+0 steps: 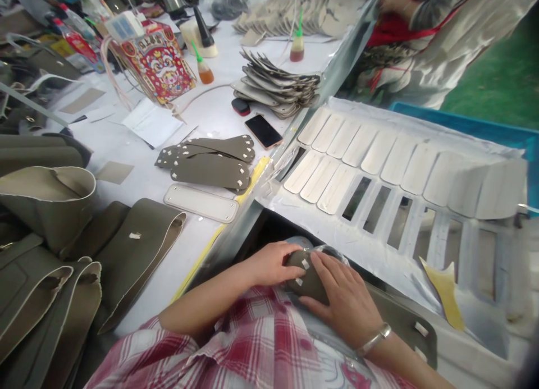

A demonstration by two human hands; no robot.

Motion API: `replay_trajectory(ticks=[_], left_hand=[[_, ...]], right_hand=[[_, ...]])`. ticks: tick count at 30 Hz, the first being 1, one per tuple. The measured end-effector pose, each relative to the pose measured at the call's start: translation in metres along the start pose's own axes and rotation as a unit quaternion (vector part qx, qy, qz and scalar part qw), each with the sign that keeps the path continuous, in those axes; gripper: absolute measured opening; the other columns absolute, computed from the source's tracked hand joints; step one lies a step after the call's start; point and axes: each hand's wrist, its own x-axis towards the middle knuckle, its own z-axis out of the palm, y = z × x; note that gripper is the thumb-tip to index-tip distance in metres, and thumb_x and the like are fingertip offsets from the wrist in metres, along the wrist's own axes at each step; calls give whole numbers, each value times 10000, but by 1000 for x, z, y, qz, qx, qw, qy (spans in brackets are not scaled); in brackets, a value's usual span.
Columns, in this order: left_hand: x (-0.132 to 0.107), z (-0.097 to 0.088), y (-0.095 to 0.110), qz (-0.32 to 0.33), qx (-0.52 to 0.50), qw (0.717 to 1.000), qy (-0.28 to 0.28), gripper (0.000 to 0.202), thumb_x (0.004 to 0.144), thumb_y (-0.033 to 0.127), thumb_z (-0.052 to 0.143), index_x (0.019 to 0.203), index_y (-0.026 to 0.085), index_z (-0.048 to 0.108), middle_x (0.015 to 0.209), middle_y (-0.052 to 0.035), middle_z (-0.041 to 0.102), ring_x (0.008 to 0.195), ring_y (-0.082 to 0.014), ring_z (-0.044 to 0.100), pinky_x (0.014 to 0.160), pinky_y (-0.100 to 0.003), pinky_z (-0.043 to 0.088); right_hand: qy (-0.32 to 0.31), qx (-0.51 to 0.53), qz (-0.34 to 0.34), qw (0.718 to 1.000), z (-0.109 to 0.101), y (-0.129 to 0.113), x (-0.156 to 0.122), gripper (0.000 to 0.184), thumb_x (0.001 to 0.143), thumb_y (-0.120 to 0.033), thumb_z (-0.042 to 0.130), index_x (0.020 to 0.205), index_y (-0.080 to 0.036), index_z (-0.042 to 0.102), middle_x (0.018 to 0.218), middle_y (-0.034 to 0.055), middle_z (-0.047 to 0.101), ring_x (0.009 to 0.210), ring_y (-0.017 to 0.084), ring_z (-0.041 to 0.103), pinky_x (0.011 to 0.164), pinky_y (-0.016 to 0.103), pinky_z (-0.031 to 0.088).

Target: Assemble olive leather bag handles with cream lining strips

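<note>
A long olive-grey leather strip with rounded ends and small white tabs lies across my lap. My left hand is closed on its left end, thumb and fingers at the edge near two white tabs. Over the same end, my right hand grips the strip, its thumb on the near side and fingers reaching toward the far edge. The fingertips of both hands nearly meet. A clear, shiny object shows partly behind the right fingers.
Pale strips lie in rows on a slotted board to the right. On the left table are tabbed olive-grey strips, one light strip, a phone, stacked pieces and folded leather bodies. Another person sits at the far right.
</note>
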Motion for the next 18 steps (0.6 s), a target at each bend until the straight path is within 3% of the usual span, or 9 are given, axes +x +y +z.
replay_trajectory(ticks=[7, 12, 16, 18], left_hand=[[-1, 4, -10, 14, -76, 997, -14, 371, 786, 293, 605, 1141, 189, 575, 995, -27, 600, 874, -155, 555, 784, -242, 433], [-5, 11, -15, 7, -97, 995, -5, 414, 785, 338, 609, 1165, 183, 557, 1056, -45, 584, 923, -172, 551, 832, -276, 443], [-7, 9, -16, -7, -95, 995, 1, 461, 765, 372, 625, 1179, 183, 551, 1069, -49, 579, 911, -176, 548, 827, -293, 450], [-8, 5, -14, -13, -99, 995, -25, 515, 747, 379, 642, 1210, 184, 529, 1040, -47, 584, 873, -172, 550, 793, -294, 461]], right_hand=[[33, 4, -21, 999, 0, 0, -4, 786, 782, -594, 530, 1341, -73, 348, 1312, 166, 451, 1157, 288, 440, 925, 441, 399], [29, -17, -125, 992, -5, 5, -23, 428, 861, -375, 531, 1262, -232, 490, 1321, 53, 476, 1260, 267, 348, 1028, 470, 302], [13, -35, -135, 990, -6, 6, -30, 454, 846, -335, 552, 1288, -275, 467, 1338, 14, 467, 1276, 261, 333, 1032, 491, 300], [14, -38, -137, 990, -6, 6, -30, 471, 842, -338, 555, 1298, -280, 454, 1362, 12, 440, 1288, 262, 316, 1037, 500, 293]])
